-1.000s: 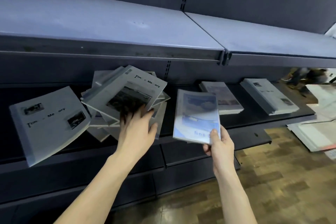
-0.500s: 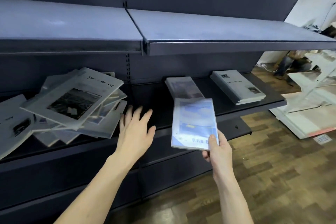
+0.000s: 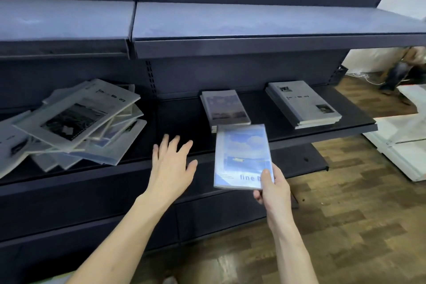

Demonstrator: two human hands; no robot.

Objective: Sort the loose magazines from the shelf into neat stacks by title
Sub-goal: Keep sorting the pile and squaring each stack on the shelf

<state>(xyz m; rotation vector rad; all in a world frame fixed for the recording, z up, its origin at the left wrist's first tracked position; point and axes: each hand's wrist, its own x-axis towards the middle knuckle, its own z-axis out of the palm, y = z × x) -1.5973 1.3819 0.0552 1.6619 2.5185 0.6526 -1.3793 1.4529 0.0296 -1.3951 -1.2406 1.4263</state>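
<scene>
My right hand [image 3: 272,189] pinches the lower right corner of a blue sky-cover magazine [image 3: 242,152], held just in front of the dark shelf [image 3: 184,120]. Right behind it lies a neat stack with the same blue cover [image 3: 222,108]. Farther right sits a tidy grey stack of "Time Memory" issues [image 3: 302,104]. A loose, tumbled pile of magazines [image 3: 76,122] covers the shelf's left part. My left hand [image 3: 171,166] hovers with fingers spread over the shelf's front edge, between the pile and the blue stack, holding nothing.
An upper shelf [image 3: 230,46] overhangs the working shelf. Lower dark shelf fronts [image 3: 115,210] run below my arms. White flat items [image 3: 405,145] lie on the wooden floor at the right, and someone's legs [image 3: 398,69] show at the far right.
My view has swung to the right. My left hand has left the loose pile and moved right, empty. The right hand has carried the blue magazine closer to the blue stack.
</scene>
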